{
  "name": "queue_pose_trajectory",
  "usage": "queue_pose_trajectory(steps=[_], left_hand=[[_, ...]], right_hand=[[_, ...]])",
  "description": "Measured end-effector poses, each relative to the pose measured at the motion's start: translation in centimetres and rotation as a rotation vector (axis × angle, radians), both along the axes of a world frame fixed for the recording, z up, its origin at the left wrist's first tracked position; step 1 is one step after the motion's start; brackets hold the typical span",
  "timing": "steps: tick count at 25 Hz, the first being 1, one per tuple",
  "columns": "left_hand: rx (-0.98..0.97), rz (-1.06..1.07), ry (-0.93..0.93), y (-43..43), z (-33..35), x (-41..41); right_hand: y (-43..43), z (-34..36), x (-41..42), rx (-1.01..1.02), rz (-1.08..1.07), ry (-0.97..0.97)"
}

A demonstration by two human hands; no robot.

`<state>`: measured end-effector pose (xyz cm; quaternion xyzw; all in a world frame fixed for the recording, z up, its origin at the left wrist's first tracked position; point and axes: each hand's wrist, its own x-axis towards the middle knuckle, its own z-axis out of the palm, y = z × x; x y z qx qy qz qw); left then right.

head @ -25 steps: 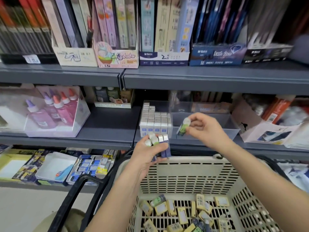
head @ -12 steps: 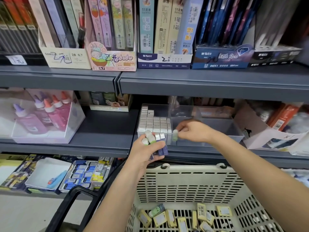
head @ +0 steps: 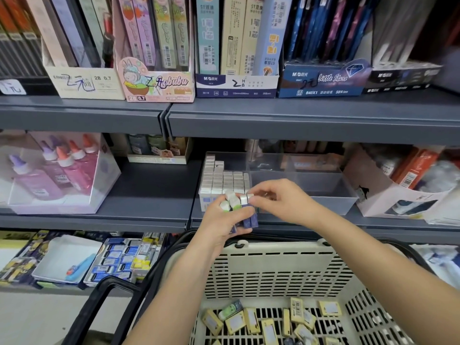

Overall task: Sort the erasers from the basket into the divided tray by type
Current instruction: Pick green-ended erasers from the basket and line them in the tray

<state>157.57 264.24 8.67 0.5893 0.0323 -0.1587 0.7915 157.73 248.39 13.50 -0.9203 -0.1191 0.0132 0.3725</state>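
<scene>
My left hand (head: 221,220) grips a bunch of erasers (head: 242,210) upright, some in green sleeves and some in dark blue. My right hand (head: 281,200) reaches over from the right, and its fingertips pinch the white top of a blue-sleeved eraser (head: 249,198) in that bunch. Behind the hands, the clear divided tray (head: 331,204) stands on the middle shelf. Its left compartment is packed with upright white-topped erasers (head: 224,180); the right compartment floor is bare. Below, the beige basket (head: 273,250) holds several yellow-sleeved erasers (head: 251,319) and a green one (head: 230,310).
A clear box of glue bottles (head: 54,175) sits left on the same shelf, and a white carton (head: 398,195) stands right of the tray. The upper shelf edge (head: 298,120) overhangs. The basket's black handle (head: 99,307) lies at lower left.
My right hand carried a green-sleeved eraser to the tray's divider, let it go there, and has come back left to the bunch in my left hand. The view moved closer to the shelf.
</scene>
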Motion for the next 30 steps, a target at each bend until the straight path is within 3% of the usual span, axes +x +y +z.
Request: queue_pose_trajectory(steps=[3, 7, 14, 17, 21, 24, 26, 28, 30], left_hand=[[-0.009, -0.010, -0.014, -0.2, -0.1, -0.3], [-0.043, 0.034, -0.011, 0.4, -0.5, 0.0], [-0.097, 0.028, -0.009, 0.6, -1.0, 0.1], [-0.096, 0.016, -0.003, 0.7, -1.0, 0.2], [-0.131, 0.018, 0.013, 0.8, -0.9, 0.2], [-0.130, 0.007, 0.023, 0.8, -0.8, 0.2], [-0.130, -0.002, 0.036, 0.8, -0.8, 0.2], [-0.122, -0.016, 0.037, 0.8, -0.7, 0.3], [-0.100, -0.046, 0.020, 0.8, -0.7, 0.2]], right_hand=[[-0.7, 0.9, -0.3, 0.116, -0.012, 0.100], [-2.4, 2.8, 2.4, 0.316, -0.273, 0.064], [-1.7, 1.6, 5.1, -0.058, -0.338, 0.037], [-1.0, 0.9, 5.4, -0.071, -0.281, 0.138], [-0.4, -0.3, 5.3, -0.385, -0.157, 0.172], [-0.6, -0.1, 4.9, -0.400, -0.122, 0.176], [-0.6, 0.2, 4.2, -0.377, -0.159, 0.066], [-0.4, 0.6, 3.0, -0.254, -0.191, -0.073], [0.2, 0.7, 1.6, -0.129, -0.077, -0.069]])
